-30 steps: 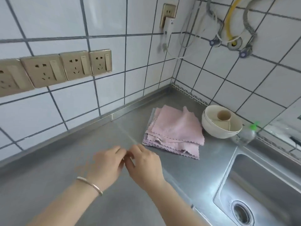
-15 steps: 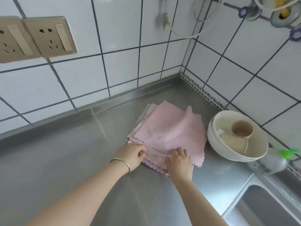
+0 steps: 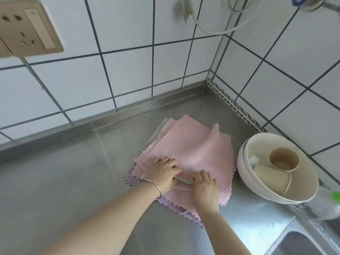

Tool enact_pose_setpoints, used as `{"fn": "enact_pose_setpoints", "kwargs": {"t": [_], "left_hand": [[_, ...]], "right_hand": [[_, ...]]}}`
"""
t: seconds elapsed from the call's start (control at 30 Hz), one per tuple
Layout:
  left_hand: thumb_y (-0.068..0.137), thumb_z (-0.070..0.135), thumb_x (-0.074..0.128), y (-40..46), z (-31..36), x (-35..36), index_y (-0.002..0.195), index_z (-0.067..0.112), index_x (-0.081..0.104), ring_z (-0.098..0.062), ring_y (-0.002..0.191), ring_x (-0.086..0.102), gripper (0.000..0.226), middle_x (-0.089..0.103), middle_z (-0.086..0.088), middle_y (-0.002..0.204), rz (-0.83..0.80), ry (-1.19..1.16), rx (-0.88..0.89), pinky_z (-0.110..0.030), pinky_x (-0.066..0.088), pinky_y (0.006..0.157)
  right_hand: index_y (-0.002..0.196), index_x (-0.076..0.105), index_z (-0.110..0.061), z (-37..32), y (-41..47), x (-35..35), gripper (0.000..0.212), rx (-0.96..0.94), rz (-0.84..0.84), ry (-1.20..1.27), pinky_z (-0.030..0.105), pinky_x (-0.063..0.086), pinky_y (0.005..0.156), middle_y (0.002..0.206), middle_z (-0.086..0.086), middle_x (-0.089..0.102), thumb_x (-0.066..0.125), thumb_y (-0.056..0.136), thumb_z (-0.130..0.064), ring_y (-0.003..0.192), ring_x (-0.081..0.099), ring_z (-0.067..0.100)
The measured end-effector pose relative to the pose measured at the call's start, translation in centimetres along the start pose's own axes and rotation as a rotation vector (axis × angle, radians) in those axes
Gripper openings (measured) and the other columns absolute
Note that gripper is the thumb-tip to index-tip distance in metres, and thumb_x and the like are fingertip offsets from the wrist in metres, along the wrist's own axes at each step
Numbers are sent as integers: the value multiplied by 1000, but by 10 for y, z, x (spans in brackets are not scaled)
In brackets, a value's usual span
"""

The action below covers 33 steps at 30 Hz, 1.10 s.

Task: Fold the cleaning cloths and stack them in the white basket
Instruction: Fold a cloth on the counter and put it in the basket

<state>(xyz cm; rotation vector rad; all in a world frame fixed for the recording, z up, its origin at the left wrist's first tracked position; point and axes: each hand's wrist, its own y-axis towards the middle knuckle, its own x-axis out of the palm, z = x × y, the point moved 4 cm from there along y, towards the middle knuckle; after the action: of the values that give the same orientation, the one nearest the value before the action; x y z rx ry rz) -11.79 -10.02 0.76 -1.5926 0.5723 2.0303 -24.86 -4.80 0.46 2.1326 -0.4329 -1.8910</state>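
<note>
A loose pile of cleaning cloths [image 3: 195,150], pink on top with purple and pale green edges showing beneath, lies on the steel counter near the corner. My left hand [image 3: 161,173], with a silver bangle on its wrist, and my right hand [image 3: 205,188] are both on the pile's near edge. Their fingers curl into the layers and pinch the front edge of the pink cloths. No white basket is in view.
A cream bowl [image 3: 246,161] holding two beige cups [image 3: 283,159] stands right of the pile. A clear bottle with a green cap [image 3: 331,203] sits beside the sink [image 3: 301,243] at lower right. Tiled walls with a socket [image 3: 27,28] meet behind the bare counter [image 3: 64,181].
My hands moved from the bare counter to the cloth pile and took hold of its near edge. The camera came closer and tilted down.
</note>
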Motion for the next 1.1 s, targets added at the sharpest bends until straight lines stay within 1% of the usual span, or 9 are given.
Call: {"fn": "enact_pose_setpoints", "kwargs": {"t": [0.17, 0.27, 0.37, 0.5, 0.6, 0.73, 0.87, 1.0, 1.1], "left_hand": [[67, 23, 45, 8, -6, -3, 68, 33, 68, -10, 61, 60, 25, 62, 14, 68, 109, -15, 36, -21, 46, 55], [67, 18, 48, 11, -3, -19, 68, 24, 62, -14, 46, 56, 15, 58, 9, 59, 144, -23, 43, -16, 34, 43], [76, 28, 40, 7, -6, -43, 69, 22, 56, -13, 35, 50, 19, 56, 8, 52, 224, -15, 39, -13, 17, 37], [82, 51, 40, -19, -21, -80, 68, 24, 57, -8, 41, 54, 35, 60, 12, 57, 332, -70, 118, -13, 29, 35], [86, 68, 25, -46, -37, -119, 65, 26, 63, -4, 46, 55, 60, 61, 13, 59, 287, -90, 143, -15, 28, 39], [72, 75, 41, -91, -74, -191, 77, 26, 66, -11, 57, 57, 55, 66, 6, 64, 313, -287, -105, -22, 42, 49], [62, 75, 59, -159, -119, -263, 69, 26, 65, -15, 58, 53, 50, 66, -16, 70, 482, -501, -387, -21, 36, 51], [74, 62, 59, -220, -162, -298, 80, 24, 69, -22, 75, 65, 40, 70, -11, 81, 395, -418, -588, -30, 49, 69], [87, 39, 58, -272, -188, -322, 96, 22, 70, -18, 94, 61, 22, 70, 2, 100, 468, -224, -705, -28, 45, 81]], "right_hand": [[64, 58, -15, -6, 2, 2, 31, -46, -95, 17, 33, 37, 46, 61, 0, 55, 49, 81, -38, 53, 51, 23], [64, 60, -13, 4, 7, -4, 10, -3, -123, -17, 29, 33, 48, 60, 0, 53, 53, 61, -6, 51, 51, 25], [67, 66, -13, 28, 15, -31, 27, 34, -48, 10, 27, 38, 46, 55, -1, 58, 42, 59, -3, 47, 55, 24], [80, 65, -18, 38, 34, -96, 37, -65, 46, 117, 14, 28, 37, 54, -3, 61, 64, 54, 7, 35, 51, 19], [87, 52, -28, 20, 56, -147, 34, -179, 89, 181, 17, 23, 42, 58, -5, 63, 41, 61, -9, 40, 49, 17], [86, 58, -25, -31, 92, -209, 36, -296, 124, 367, 17, 36, 54, 67, -14, 59, 34, 62, -14, 68, 49, 13], [82, 64, -27, -90, 128, -232, 24, -231, -65, 538, 5, 36, 54, 61, -12, 57, 53, 81, -6, 65, 53, -1], [87, 63, -26, -167, 147, -203, 13, -232, -357, 510, 20, 40, 59, 77, -4, 63, 54, 90, -17, 76, 57, 18], [99, 66, -19, -230, 138, -195, 15, -252, -339, 511, 31, 42, 66, 87, 1, 64, 53, 93, -22, 87, 59, 25]]}}
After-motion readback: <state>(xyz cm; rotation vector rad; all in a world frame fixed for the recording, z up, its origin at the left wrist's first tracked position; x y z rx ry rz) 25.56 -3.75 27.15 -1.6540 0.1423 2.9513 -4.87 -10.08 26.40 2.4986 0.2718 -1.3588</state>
